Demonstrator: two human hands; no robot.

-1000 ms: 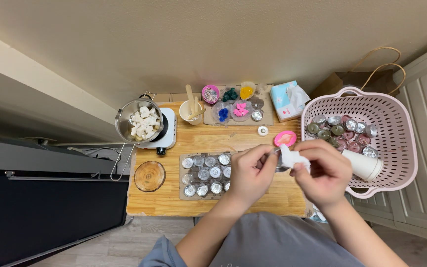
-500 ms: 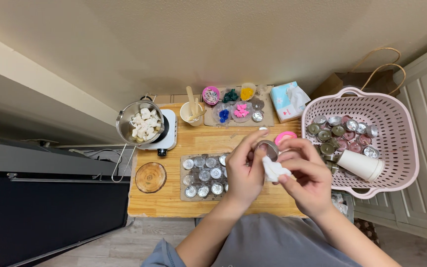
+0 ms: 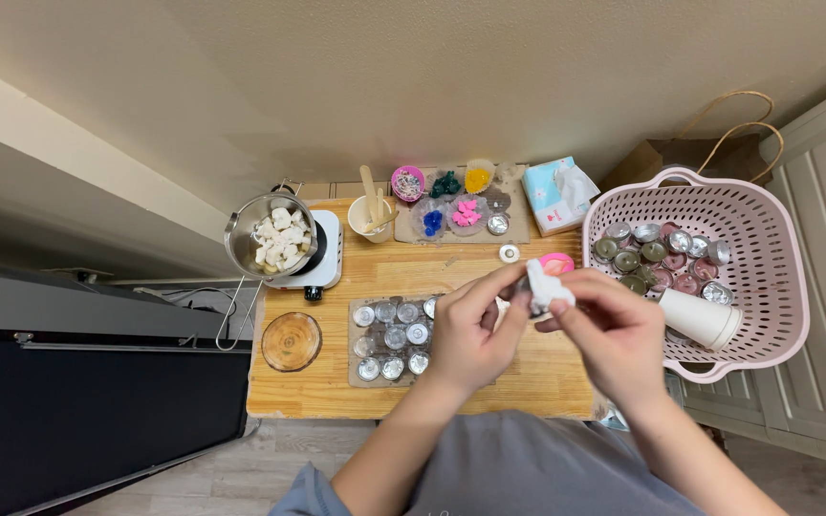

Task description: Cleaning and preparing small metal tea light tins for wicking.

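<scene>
Below you sits a small wooden counter [image 3: 384, 377] with a light plank top. At its far left corner you have a white hotplate [image 3: 322, 250] carrying a steel pot [image 3: 265, 244] of white chunks. Just right of it stands a cream cup [image 3: 371, 218] with wooden sticks, and beyond that a flat mat [image 3: 518, 225] holding small dishes of coloured bits. A tissue box [image 3: 554, 194] rests at the far right corner. Near you, a round wood coaster [image 3: 291, 341] lies at the left, with a tray of silver tins [image 3: 389, 339] just beside it. A small round tin [image 3: 509, 253] and a pink lid [image 3: 558, 262] lie mid-counter.
</scene>
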